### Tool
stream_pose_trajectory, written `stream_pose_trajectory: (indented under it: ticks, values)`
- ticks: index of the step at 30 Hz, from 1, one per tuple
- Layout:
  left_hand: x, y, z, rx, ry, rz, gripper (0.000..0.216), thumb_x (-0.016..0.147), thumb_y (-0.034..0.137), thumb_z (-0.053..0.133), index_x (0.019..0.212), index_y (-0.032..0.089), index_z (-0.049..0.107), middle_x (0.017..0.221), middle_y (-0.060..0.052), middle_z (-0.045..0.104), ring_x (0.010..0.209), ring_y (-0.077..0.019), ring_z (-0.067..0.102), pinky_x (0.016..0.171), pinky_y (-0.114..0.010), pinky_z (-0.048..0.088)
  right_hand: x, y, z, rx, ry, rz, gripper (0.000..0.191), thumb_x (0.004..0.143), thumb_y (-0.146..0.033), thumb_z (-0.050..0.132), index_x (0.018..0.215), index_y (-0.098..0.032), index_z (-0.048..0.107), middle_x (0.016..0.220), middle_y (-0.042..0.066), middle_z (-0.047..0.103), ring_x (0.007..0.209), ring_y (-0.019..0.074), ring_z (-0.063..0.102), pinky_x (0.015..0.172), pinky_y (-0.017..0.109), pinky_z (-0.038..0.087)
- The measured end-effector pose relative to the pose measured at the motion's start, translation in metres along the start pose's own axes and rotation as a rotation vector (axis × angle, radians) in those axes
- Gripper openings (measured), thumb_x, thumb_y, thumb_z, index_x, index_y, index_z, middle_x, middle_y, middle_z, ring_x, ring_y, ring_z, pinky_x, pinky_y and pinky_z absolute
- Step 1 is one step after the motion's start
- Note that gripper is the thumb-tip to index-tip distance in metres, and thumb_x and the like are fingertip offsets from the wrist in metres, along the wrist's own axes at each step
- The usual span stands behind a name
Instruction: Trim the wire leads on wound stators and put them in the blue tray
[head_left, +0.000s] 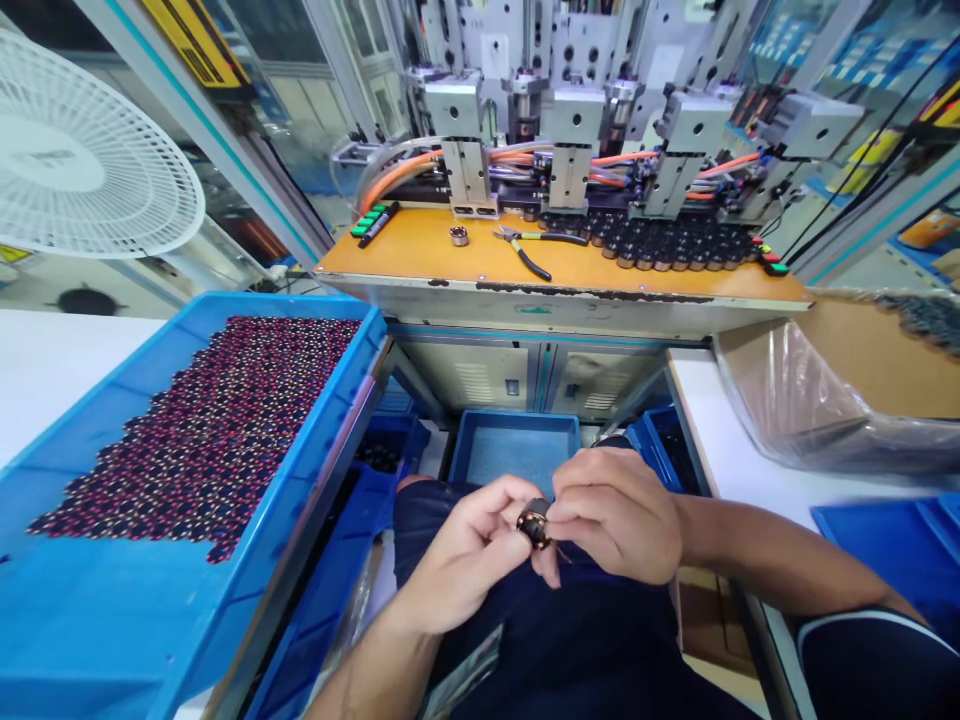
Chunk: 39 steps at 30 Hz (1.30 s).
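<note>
A small dark ring-shaped motor stator (534,524) with copper windings is held above my lap. My left hand (480,545) grips it between thumb and fingers, its open face tilted up. My right hand (619,515) is closed, thumb and fingertips pinching at the stator's right edge. A thin wire seems to stick out below the right fingertips, but it is too fine to tell exactly what they pinch. On the orange bench top, one similar stator (459,236) stands alone beside yellow-and-black wire cutters (536,245).
A blue tray (187,640) with rows of many stators stands at left, near a white fan (90,150). Ahead, a machine (574,130) rises over packed dark stators (675,245). Markers (375,222) lie at bench left. A plastic-lined carton (825,400) sits right; a blue bin (517,445) below.
</note>
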<state>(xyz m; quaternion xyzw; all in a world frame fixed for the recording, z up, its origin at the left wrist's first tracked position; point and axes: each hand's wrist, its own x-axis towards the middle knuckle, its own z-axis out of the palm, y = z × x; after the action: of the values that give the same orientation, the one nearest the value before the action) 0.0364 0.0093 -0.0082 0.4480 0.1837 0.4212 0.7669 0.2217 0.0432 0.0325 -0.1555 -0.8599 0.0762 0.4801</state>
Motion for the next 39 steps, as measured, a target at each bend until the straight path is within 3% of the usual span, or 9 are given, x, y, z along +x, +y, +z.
stream_pose_trajectory:
  ticks: [6,12,15,20,23,26,30,34,39]
  values:
    - [-0.002,-0.002,0.005,0.050,0.180,0.267,0.027,0.088,0.011,0.066,0.110,0.027,0.064,0.100,0.000,0.070,0.077,-0.0119,0.072,0.075,-0.027,0.059,-0.001,-0.003,-0.003,-0.088,-0.022,0.106,0.019,0.103,-0.019,0.048,0.089,-0.014,0.060,0.079,0.005,0.064,0.073,0.0122,0.063,0.066,0.022,0.052]
    - [0.001,0.001,0.001,-0.111,0.182,0.399,0.027,0.074,0.023,0.082,0.096,0.026,0.067,0.108,0.001,0.070,0.116,-0.0210,0.066,0.100,-0.033,0.053,0.000,-0.007,-0.001,0.039,0.001,0.284,0.013,0.101,-0.019,0.052,0.089,-0.016,0.058,0.079,0.004,0.061,0.072,0.0121,0.059,0.064,0.022,0.050]
    - [0.004,0.003,0.000,-0.140,0.173,0.279,0.038,0.079,0.045,0.076,0.110,0.025,0.067,0.111,-0.005,0.071,0.120,-0.0248,0.063,0.097,-0.034,0.053,0.002,-0.006,-0.001,0.106,-0.012,0.229,0.015,0.102,-0.019,0.050,0.089,-0.016,0.058,0.079,0.004,0.061,0.074,0.0118,0.060,0.067,0.022,0.050]
    - [0.004,-0.001,0.001,-0.029,-0.010,-0.018,0.036,0.092,0.049,0.058,0.100,0.015,0.067,0.073,-0.006,0.071,0.070,-0.0154,0.068,0.067,-0.026,0.052,0.003,-0.005,-0.005,0.093,-0.043,0.159,0.018,0.103,-0.021,0.048,0.090,-0.016,0.059,0.080,0.004,0.062,0.073,0.0103,0.061,0.065,0.020,0.051]
    - [0.000,-0.005,0.001,-0.015,0.072,0.102,0.016,0.094,0.027,0.060,0.109,0.021,0.063,0.074,-0.001,0.071,0.067,-0.0116,0.068,0.064,-0.022,0.052,0.002,-0.005,-0.007,0.054,-0.042,0.157,0.019,0.103,-0.022,0.049,0.089,-0.016,0.060,0.080,0.004,0.063,0.073,0.0105,0.061,0.066,0.020,0.051]
    - [-0.002,-0.007,0.002,0.039,0.148,0.238,0.023,0.093,0.015,0.061,0.113,0.026,0.061,0.089,0.000,0.071,0.073,-0.0117,0.071,0.068,-0.024,0.056,0.002,-0.007,-0.006,0.036,-0.018,0.198,0.014,0.101,-0.018,0.052,0.091,-0.015,0.061,0.081,0.004,0.064,0.073,0.0111,0.061,0.066,0.021,0.050]
    - [0.001,-0.006,0.005,0.150,0.258,0.417,0.017,0.084,0.010,0.070,0.094,0.022,0.062,0.110,-0.002,0.067,0.080,-0.0127,0.072,0.074,-0.028,0.060,0.001,-0.008,-0.002,0.027,0.037,0.273,0.011,0.097,-0.014,0.055,0.088,-0.015,0.060,0.078,0.004,0.064,0.071,0.0116,0.060,0.064,0.021,0.049]
    - [0.005,-0.006,0.005,0.301,0.375,0.569,0.021,0.078,0.005,0.074,0.083,0.019,0.060,0.098,-0.002,0.071,0.086,-0.0123,0.071,0.076,-0.023,0.060,0.000,-0.012,0.006,0.075,0.108,0.322,0.008,0.094,-0.012,0.059,0.086,-0.015,0.060,0.077,0.003,0.062,0.070,0.0114,0.059,0.062,0.021,0.048]
    - [0.004,-0.008,0.000,0.441,0.431,0.616,0.030,0.076,0.006,0.076,0.100,0.022,0.068,0.104,-0.004,0.071,0.093,-0.0189,0.074,0.083,-0.032,0.063,0.002,-0.021,0.013,0.373,0.190,0.658,0.011,0.090,-0.013,0.061,0.079,-0.015,0.061,0.075,0.002,0.059,0.066,0.0103,0.055,0.058,0.021,0.046]
